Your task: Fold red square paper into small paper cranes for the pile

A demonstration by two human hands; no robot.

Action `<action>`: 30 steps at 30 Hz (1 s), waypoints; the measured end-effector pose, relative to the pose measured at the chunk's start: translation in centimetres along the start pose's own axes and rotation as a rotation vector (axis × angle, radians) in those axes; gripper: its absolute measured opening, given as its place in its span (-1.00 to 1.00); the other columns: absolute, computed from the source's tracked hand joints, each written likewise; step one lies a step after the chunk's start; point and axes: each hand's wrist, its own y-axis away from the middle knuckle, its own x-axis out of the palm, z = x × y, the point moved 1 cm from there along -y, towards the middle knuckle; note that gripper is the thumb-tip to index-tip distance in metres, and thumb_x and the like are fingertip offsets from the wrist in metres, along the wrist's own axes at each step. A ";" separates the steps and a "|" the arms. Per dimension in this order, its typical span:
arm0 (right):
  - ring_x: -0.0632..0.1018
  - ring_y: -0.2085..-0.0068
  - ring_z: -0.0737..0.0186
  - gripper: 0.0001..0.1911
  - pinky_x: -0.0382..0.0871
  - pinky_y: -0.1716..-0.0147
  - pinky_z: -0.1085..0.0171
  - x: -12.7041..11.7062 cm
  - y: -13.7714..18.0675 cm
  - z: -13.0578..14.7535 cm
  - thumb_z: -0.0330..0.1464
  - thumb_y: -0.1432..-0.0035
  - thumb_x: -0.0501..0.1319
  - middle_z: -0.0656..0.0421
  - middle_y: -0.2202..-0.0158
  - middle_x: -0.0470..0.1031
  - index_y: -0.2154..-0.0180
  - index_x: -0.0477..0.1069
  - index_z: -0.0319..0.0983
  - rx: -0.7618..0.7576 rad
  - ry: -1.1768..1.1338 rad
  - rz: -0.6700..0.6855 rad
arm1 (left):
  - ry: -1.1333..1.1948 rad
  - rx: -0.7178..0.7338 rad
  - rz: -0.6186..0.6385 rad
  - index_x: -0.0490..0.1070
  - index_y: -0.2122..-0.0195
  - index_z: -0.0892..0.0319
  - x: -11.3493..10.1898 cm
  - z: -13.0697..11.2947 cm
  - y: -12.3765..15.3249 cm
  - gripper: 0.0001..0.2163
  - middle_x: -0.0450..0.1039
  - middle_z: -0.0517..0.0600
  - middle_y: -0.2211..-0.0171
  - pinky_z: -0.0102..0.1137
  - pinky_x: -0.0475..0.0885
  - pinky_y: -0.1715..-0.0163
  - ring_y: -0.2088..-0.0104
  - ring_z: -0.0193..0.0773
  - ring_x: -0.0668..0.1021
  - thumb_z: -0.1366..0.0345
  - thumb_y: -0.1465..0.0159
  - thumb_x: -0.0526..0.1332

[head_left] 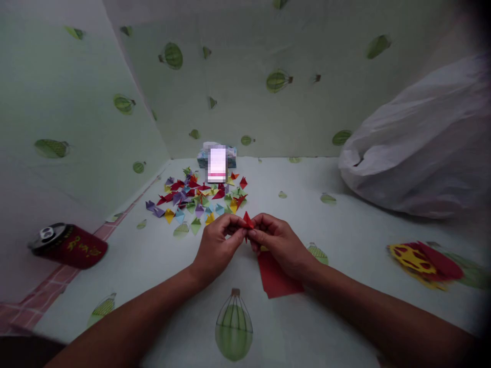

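Between the fingertips of both hands is a small red folded paper piece [247,221], its pointed tip upward. My left hand [221,240] pinches it from the left, and my right hand [279,241] pinches it from the right. Partly under my right hand lies a flat red paper sheet [276,278], with a sliver of yellow at its upper edge. Beyond the hands, folded paper pieces [192,197] in red, purple, yellow, green, orange and blue are spread in a loose heap.
A tissue box [232,156] stands at the back, a bright phone-like screen [217,162] before it. At left is a dark red can [79,246]. A large white plastic bag [406,148] fills the right, with a red and yellow cut-out piece [425,263] nearer.
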 end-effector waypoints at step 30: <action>0.39 0.55 0.38 -0.66 0.26 0.56 0.34 0.2 0.3 -0.9 -0.11 -0.28 0.18 0.22 0.50 0.39 0.39 0.40 -0.24 0.038 -0.177 0.015 | 0.282 -0.142 -0.040 0.35 0.16 0.16 0.7 0.2 0.0 -0.75 0.46 -0.03 0.28 -0.39 0.44 0.22 0.26 -0.31 0.52 0.38 -0.16 0.35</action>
